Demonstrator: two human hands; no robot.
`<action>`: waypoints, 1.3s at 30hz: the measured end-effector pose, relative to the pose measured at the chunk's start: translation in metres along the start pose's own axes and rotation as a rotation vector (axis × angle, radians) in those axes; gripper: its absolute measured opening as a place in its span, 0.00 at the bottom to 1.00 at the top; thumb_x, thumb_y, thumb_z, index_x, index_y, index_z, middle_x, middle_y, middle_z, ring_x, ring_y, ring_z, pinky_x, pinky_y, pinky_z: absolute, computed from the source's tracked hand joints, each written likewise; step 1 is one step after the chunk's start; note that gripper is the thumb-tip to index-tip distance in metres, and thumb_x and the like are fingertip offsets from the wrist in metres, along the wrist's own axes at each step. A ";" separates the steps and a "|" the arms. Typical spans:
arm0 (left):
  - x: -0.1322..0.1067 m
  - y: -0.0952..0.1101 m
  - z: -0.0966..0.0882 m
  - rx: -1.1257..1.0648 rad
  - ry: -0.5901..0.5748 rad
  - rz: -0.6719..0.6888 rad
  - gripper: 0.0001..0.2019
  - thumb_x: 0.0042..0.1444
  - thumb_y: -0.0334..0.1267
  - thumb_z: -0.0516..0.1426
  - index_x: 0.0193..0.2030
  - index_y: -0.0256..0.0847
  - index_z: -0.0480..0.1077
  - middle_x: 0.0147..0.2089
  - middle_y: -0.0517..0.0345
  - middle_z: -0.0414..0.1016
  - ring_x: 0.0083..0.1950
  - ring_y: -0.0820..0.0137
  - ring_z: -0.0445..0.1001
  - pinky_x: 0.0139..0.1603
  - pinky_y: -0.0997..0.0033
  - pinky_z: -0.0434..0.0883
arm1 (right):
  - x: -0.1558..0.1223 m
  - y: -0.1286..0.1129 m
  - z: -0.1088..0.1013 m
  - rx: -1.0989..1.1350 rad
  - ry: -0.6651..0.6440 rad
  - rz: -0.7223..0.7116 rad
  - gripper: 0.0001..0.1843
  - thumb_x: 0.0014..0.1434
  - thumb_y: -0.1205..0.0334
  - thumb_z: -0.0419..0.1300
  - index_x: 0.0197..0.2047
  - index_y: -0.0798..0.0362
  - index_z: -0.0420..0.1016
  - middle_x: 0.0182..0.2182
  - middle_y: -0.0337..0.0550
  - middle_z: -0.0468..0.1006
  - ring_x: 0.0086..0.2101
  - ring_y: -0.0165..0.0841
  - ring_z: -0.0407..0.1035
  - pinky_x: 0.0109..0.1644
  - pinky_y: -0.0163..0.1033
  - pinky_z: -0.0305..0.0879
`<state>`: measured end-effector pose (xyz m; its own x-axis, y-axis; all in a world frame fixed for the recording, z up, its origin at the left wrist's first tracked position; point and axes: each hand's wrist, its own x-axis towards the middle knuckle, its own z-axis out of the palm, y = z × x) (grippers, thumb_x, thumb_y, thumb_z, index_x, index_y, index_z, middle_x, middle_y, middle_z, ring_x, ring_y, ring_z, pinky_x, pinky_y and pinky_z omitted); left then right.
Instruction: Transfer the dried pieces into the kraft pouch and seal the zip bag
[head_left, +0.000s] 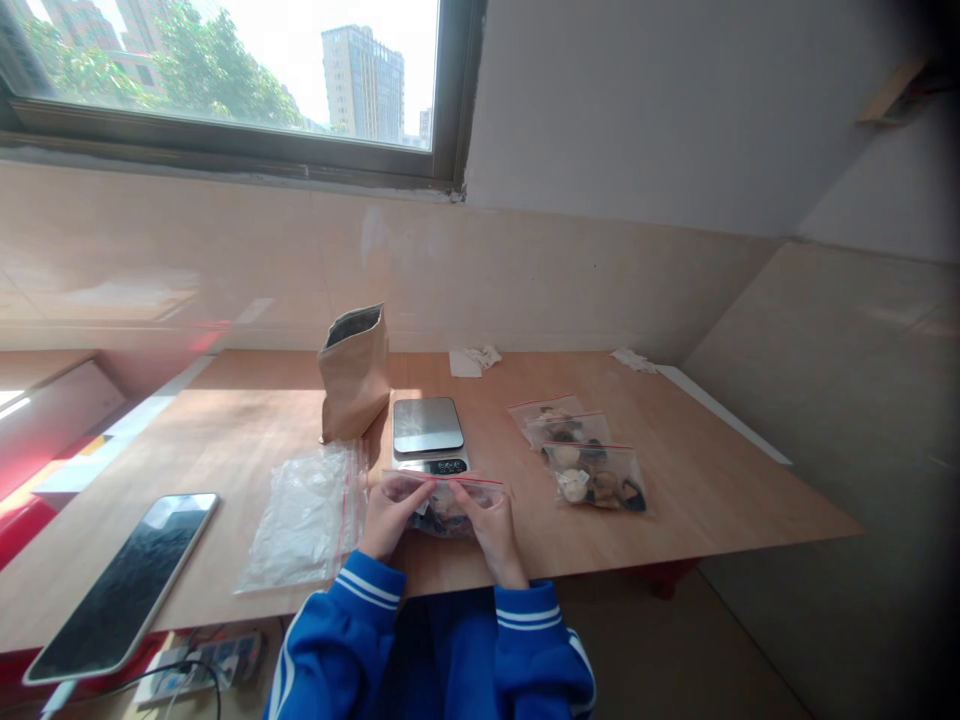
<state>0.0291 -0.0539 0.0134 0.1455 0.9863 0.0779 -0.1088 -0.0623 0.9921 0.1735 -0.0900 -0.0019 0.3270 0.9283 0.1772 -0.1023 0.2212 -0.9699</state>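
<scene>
A small clear zip bag (448,512) with dark and pale pieces inside lies on the wooden table (712,490), just in front of a digital kitchen scale (428,433). My left hand (389,515) and my right hand (489,525) both pinch the bag's red-lined top edge, fingers closed on it. Blue sleeves with white stripes cover my wrists.
An open brown paper pouch (354,373) stands left of the scale. A pile of empty clear zip bags (307,518) lies at the left, a phone (127,583) farther left. Three filled zip bags (585,455) lie at the right. Crumpled tissues (474,360) sit by the wall.
</scene>
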 end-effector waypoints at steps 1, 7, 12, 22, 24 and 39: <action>0.000 0.000 0.000 0.008 -0.004 0.008 0.12 0.43 0.44 0.67 0.30 0.36 0.79 0.31 0.52 0.81 0.34 0.64 0.78 0.38 0.67 0.75 | 0.000 0.000 0.000 -0.021 0.019 -0.024 0.13 0.51 0.53 0.66 0.33 0.55 0.77 0.29 0.43 0.80 0.32 0.37 0.75 0.39 0.40 0.73; 0.000 0.000 0.001 -0.007 -0.008 0.035 0.12 0.44 0.44 0.67 0.30 0.36 0.79 0.31 0.52 0.81 0.35 0.65 0.77 0.39 0.68 0.74 | 0.002 0.001 0.002 -0.051 0.045 -0.053 0.14 0.50 0.52 0.66 0.32 0.55 0.78 0.28 0.43 0.80 0.31 0.36 0.75 0.36 0.38 0.72; 0.001 -0.004 -0.001 -0.014 -0.016 0.040 0.13 0.44 0.44 0.67 0.34 0.37 0.78 0.33 0.53 0.81 0.37 0.65 0.77 0.40 0.69 0.74 | 0.000 0.001 0.002 0.013 -0.079 0.013 0.16 0.52 0.50 0.65 0.37 0.54 0.79 0.33 0.45 0.82 0.35 0.39 0.77 0.40 0.41 0.74; -0.001 -0.006 0.000 -0.017 -0.016 0.026 0.12 0.44 0.44 0.67 0.31 0.36 0.78 0.28 0.54 0.80 0.32 0.65 0.77 0.37 0.67 0.74 | -0.003 -0.008 0.010 0.005 -0.055 0.056 0.16 0.50 0.49 0.67 0.31 0.55 0.81 0.25 0.45 0.81 0.27 0.37 0.76 0.33 0.39 0.74; -0.001 -0.006 0.000 -0.016 -0.021 0.037 0.12 0.44 0.44 0.67 0.31 0.36 0.78 0.28 0.54 0.80 0.32 0.66 0.77 0.37 0.68 0.74 | -0.003 -0.008 0.013 0.014 -0.023 0.052 0.16 0.49 0.49 0.67 0.30 0.56 0.81 0.24 0.45 0.81 0.26 0.37 0.76 0.33 0.39 0.74; 0.000 0.000 -0.002 0.011 0.035 0.125 0.12 0.47 0.45 0.65 0.28 0.37 0.77 0.29 0.54 0.79 0.33 0.66 0.75 0.38 0.69 0.71 | -0.003 -0.009 0.020 -0.035 0.036 -0.065 0.14 0.54 0.50 0.65 0.32 0.53 0.81 0.31 0.45 0.82 0.35 0.39 0.76 0.42 0.41 0.72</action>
<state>0.0274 -0.0532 0.0130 0.0971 0.9755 0.1973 -0.1128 -0.1862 0.9760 0.1550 -0.0893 0.0098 0.3657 0.9008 0.2341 -0.0476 0.2693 -0.9619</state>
